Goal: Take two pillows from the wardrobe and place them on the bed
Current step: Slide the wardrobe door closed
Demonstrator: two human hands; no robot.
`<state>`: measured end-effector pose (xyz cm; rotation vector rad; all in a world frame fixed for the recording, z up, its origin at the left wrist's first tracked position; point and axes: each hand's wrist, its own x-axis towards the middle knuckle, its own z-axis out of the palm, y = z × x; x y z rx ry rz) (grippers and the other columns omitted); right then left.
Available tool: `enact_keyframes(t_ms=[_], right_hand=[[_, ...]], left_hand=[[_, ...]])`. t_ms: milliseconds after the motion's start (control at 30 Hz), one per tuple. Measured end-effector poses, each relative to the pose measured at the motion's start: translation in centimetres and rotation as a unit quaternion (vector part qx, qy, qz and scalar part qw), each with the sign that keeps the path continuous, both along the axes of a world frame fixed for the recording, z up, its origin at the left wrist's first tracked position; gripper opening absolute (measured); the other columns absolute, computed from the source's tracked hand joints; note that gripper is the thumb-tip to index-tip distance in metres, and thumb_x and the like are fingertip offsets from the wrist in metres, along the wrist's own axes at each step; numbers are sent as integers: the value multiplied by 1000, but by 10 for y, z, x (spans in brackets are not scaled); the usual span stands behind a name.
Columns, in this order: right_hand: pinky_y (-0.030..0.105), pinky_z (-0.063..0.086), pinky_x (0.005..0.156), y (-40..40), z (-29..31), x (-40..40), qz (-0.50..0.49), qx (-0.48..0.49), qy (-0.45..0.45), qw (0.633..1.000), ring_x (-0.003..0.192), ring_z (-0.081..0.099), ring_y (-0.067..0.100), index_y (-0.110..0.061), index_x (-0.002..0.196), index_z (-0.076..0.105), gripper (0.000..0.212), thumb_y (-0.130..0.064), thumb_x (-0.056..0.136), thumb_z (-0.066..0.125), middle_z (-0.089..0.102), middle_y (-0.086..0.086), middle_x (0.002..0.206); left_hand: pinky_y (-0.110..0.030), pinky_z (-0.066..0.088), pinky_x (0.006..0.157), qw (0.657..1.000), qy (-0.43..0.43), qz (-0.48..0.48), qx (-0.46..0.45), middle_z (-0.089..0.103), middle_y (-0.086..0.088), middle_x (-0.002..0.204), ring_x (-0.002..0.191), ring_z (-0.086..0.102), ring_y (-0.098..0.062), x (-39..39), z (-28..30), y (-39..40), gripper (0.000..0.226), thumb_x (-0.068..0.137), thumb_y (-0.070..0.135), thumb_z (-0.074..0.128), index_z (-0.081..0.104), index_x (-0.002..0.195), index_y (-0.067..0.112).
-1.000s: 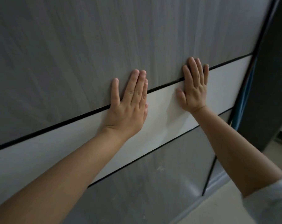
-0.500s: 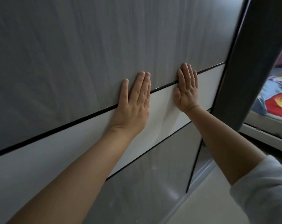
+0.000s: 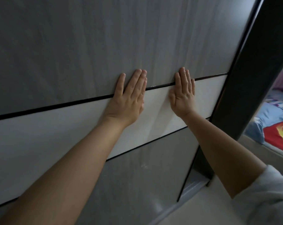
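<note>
Flat left hand, right hand on wardrobe door.

Two bare forearms, left hand and right hand without rings, watch or gloves, short trimmed nails, right arm wore a pale grey-white soft sleeve pushed up toward the elbow

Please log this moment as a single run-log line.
stage: at wardrobe | left hand: flat on door | right hand: flat on door | pillows: not visible | bed: right
</note>
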<state>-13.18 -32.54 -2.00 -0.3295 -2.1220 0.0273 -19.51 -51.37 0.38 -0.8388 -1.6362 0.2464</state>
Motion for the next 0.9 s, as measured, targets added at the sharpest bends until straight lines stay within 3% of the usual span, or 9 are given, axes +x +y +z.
enact_keyframes(t_ms=[67,233,367,600,767,900], right_hand=[[61,20,108,32,0,6,12,-3,-3,1000,132,27,49,10,133,33,58,-23,86,28,34,35,141],[58,15,111,102,1,20,16,-36,-1,999,136,22,45,6,137,29,60,-25,85,25,29,30,146],[54,14,114,159,2,31,3,-55,5,998,139,18,42,4,139,25,53,-16,90,35,25,27,149],[39,12,114,262,5,55,-32,-40,-21,998,141,17,40,3,140,22,56,-22,93,39,23,25,151],[46,17,114,324,4,67,-44,-47,-21,998,139,20,43,4,139,25,55,-20,93,40,27,27,149],[56,11,114,372,1,74,-79,-15,-54,995,141,18,39,0,141,22,61,-34,91,23,25,22,151]], left_hand=[[-44,29,101,1000,2,-5,1,59,0,133,124,55,-15,6,0,31,57,82,33,31,55,128,9],[-50,20,105,1000,11,-20,-6,59,-2,133,124,55,-17,19,1,108,56,83,31,32,54,128,6],[-45,48,98,999,18,-33,-16,60,1,132,123,56,-15,27,0,170,56,82,34,33,56,127,10],[-42,48,99,997,35,-48,-45,56,0,137,127,52,-15,42,-6,270,60,81,42,37,53,130,11],[-40,45,103,997,35,-46,-56,52,2,141,131,47,-14,53,-7,335,62,82,45,36,48,133,13],[-42,43,105,998,30,-39,-47,53,3,140,130,48,-13,62,-5,381,64,79,48,42,49,133,14]])
